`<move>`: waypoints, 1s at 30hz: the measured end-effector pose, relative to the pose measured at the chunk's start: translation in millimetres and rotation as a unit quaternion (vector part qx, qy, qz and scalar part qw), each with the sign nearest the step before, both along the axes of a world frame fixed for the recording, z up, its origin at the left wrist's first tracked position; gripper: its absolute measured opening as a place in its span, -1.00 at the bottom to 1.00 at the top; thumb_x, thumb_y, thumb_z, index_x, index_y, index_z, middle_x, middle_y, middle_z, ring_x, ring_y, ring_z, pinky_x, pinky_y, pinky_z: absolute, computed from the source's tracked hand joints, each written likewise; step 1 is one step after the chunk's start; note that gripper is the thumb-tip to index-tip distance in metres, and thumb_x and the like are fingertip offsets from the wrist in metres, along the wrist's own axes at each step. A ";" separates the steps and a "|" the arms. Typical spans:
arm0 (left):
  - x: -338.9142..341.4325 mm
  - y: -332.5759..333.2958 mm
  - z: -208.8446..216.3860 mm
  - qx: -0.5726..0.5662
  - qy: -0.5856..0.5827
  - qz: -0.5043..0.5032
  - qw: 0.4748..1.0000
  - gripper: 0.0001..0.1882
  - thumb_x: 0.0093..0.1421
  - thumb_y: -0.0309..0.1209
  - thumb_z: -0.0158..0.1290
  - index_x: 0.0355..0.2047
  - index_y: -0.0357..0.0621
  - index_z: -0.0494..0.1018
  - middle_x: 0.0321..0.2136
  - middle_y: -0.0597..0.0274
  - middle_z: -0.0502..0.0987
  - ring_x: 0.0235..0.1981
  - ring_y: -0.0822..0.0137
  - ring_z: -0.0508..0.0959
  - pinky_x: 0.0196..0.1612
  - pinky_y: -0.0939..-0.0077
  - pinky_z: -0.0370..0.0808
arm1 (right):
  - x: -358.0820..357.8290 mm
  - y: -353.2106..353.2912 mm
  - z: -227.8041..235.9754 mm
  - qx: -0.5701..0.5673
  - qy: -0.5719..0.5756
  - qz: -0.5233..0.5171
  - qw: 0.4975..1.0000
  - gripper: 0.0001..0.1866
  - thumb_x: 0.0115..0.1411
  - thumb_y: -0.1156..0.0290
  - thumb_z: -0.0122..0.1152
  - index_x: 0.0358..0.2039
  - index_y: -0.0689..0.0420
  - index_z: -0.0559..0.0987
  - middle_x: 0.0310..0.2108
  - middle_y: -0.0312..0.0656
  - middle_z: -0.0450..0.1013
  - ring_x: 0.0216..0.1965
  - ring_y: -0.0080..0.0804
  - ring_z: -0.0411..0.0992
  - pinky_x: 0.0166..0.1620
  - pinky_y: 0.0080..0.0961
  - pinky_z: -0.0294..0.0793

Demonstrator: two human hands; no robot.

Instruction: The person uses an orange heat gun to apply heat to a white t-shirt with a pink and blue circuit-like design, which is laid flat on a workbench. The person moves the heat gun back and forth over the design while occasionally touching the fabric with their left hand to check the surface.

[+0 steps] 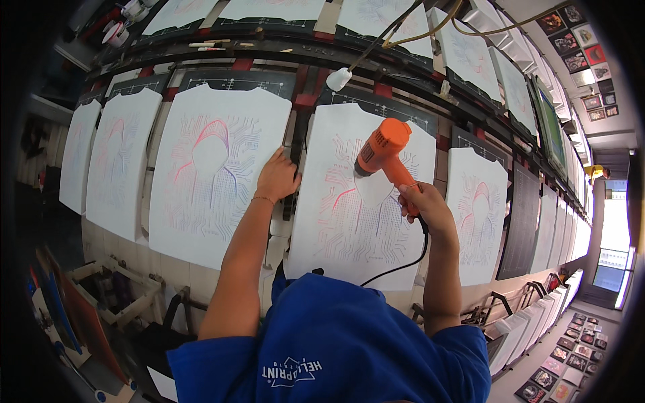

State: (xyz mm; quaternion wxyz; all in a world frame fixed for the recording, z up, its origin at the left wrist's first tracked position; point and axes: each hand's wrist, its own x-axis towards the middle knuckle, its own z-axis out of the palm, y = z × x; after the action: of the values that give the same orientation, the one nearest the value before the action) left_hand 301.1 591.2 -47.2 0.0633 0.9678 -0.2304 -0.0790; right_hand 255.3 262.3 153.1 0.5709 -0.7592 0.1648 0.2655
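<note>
My right hand [430,209] is wrapped round the handle of an orange heat gun [388,144]. The gun's nozzle points down and left over the upper middle of a white shirt [322,228], which carries a red and blue line print of a hooded figure. My left hand [277,176] holds nothing, its fingers apart at the right edge of another printed white shirt [181,225], beside the gap between the two. Both shirts lie spread on dark boards. A black cord [410,260] trails from the gun's handle down toward my body.
More printed shirts lie left, one [124,211], and right, another [494,221]. Along the far side runs a dark rail [269,50] with small sticks on it. A white plug [338,79] on a cable hangs above. At lower left stands a crate [138,305].
</note>
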 end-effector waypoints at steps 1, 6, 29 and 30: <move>-0.5 -0.4 -0.8 0.000 -0.002 0.001 1.000 -0.61 0.22 -0.17 -0.05 -0.43 -0.23 0.62 -0.39 0.11 0.60 -0.12 0.22 0.53 0.42 0.31 0.02 | 0.3 0.6 3.4 0.001 0.010 -0.007 1.000 -0.65 0.24 0.16 0.19 -0.34 0.25 0.46 -0.54 -0.30 0.38 -0.56 -0.57 0.42 -0.54 -0.60 0.39; 0.2 0.4 -6.9 -0.022 -0.010 -0.001 1.000 -0.64 0.20 -0.18 0.00 -0.44 -0.24 0.61 -0.38 0.08 0.60 -0.13 0.21 0.53 0.43 0.29 0.01 | 17.2 12.1 -16.1 -0.014 -0.063 -0.043 0.997 -0.63 0.24 0.13 0.19 -0.35 0.26 0.47 -0.53 -0.28 0.39 -0.56 -0.57 0.43 -0.53 -0.61 0.40; 1.2 9.1 -11.0 -0.081 -0.046 -0.013 0.996 -0.68 0.20 -0.30 -0.07 -0.54 -0.20 0.59 -0.50 0.11 0.55 -0.22 0.19 0.53 0.41 0.27 0.07 | 43.2 53.0 -6.5 -0.019 -0.041 -0.063 0.997 -0.61 0.23 0.13 0.22 -0.30 0.27 0.48 -0.50 -0.27 0.42 -0.56 -0.57 0.44 -0.55 -0.61 0.41; 0.5 9.3 -10.8 -0.096 -0.051 -0.011 0.994 -0.70 0.17 -0.30 -0.04 -0.54 -0.21 0.58 -0.50 0.10 0.55 -0.24 0.18 0.54 0.39 0.26 0.09 | 39.8 52.8 -5.9 -0.016 -0.039 -0.063 0.997 -0.63 0.23 0.15 0.22 -0.31 0.27 0.48 -0.51 -0.26 0.41 -0.55 -0.56 0.44 -0.54 -0.61 0.41</move>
State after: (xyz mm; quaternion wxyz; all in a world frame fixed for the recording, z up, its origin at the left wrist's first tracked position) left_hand 301.6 600.5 -58.0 0.1435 0.9575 -0.2501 -0.0078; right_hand 295.1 315.1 147.1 0.5799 -0.7665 0.1941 0.1963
